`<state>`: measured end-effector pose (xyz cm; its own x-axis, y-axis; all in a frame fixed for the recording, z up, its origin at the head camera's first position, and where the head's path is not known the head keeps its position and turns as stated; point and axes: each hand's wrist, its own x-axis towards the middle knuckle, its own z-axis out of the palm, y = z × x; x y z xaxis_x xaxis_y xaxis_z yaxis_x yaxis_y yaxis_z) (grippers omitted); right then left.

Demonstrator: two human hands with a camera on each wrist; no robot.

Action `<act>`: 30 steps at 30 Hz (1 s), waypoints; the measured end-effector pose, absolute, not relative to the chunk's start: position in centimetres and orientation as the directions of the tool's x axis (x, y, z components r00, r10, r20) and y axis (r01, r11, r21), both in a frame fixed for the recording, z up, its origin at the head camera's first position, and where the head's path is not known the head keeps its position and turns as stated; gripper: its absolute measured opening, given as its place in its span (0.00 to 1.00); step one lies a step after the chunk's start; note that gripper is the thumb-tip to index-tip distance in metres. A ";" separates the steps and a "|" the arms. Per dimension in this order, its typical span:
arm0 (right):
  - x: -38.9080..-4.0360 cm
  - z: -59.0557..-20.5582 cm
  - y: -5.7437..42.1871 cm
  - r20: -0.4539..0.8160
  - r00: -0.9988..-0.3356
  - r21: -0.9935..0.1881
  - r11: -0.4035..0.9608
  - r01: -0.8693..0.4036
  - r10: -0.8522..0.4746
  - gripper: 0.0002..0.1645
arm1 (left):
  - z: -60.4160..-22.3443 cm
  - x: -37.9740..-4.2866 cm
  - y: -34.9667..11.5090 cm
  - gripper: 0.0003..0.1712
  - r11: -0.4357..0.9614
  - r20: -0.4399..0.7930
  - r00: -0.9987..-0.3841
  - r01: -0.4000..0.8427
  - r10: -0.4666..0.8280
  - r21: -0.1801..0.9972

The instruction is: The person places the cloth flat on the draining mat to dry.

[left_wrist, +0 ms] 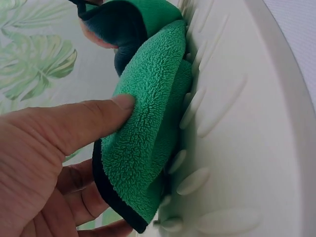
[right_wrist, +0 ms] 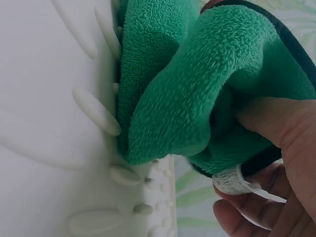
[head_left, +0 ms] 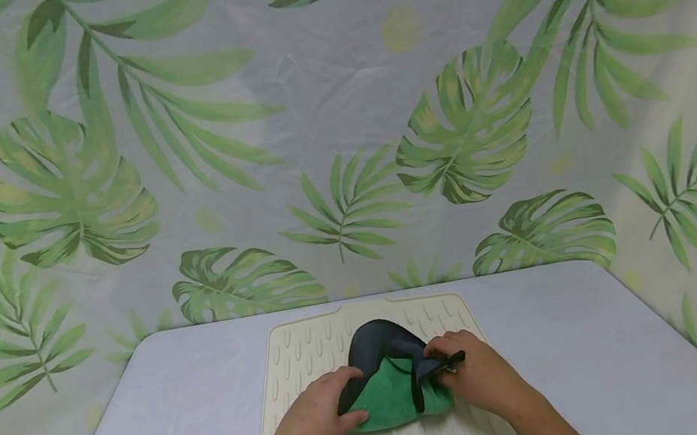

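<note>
Pinching opposite sides of a green cloth (head_left: 387,398), left grip (head_left: 322,413) and right grip (head_left: 483,373) hold it on a mat (head_left: 298,355).

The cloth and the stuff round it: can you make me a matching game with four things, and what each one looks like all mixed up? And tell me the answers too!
Things:
1. cloth
2. mat
3. tag
4. backdrop

Looks:
A. cream, with raised bumps
B. printed with green leaves
C. fluffy green, with a dark edge
D. small and white, with tiny print

Right pairs: 1-C, 2-A, 3-D, 4-B
</note>
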<state>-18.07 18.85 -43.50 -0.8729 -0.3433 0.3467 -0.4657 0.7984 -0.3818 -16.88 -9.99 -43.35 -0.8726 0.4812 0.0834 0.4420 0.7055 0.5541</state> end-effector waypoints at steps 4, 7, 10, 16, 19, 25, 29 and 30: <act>-18.1 -43.4 18.9 0.337 -0.877 -0.375 0.806 -0.458 -0.341 0.08 | -43.4 -16.9 -10.0 0.26 0.710 0.078 -0.867 0.452 0.493 0.540; -18.0 -43.3 19.0 0.333 -0.884 -0.386 0.807 -0.446 -0.329 0.07 | -43.3 -17.0 -10.1 0.21 0.717 0.082 -0.863 0.464 0.499 0.520; -18.1 -43.3 19.0 0.331 -0.894 -0.382 0.823 -0.420 -0.302 0.06 | -43.4 -17.1 -10.2 0.15 0.720 0.092 -0.864 0.467 0.495 0.513; -18.4 -43.1 19.0 0.301 -0.925 -0.381 0.860 -0.339 -0.232 0.03 | -43.4 -17.2 -10.7 0.07 0.708 0.141 -0.863 0.482 0.485 0.516; -18.4 -42.9 19.3 0.275 -0.941 -0.400 0.866 -0.300 -0.199 0.09 | -43.3 -17.3 -11.2 0.08 0.704 0.139 -0.863 0.480 0.486 0.523; -18.3 -42.3 20.0 0.278 -0.946 -0.395 0.877 -0.273 -0.169 0.19 | -43.0 -17.4 -12.2 0.07 0.707 0.090 -0.877 0.437 0.471 0.556; -18.4 -42.0 20.5 0.273 -0.947 -0.393 0.880 -0.269 -0.168 0.18 | -42.5 -17.5 -13.0 0.07 0.713 0.063 -0.896 0.392 0.441 0.582; -18.4 -42.0 20.6 0.270 -0.949 -0.396 0.879 -0.266 -0.165 0.16 | -42.4 -17.6 -13.3 0.07 0.710 0.058 -0.900 0.380 0.433 0.593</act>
<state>-18.42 20.63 -42.00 -0.9487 -0.1655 0.2696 -0.2658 0.8790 -0.3958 -17.55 -13.26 -42.36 -0.8997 0.4327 0.0576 0.3796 0.7103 0.5928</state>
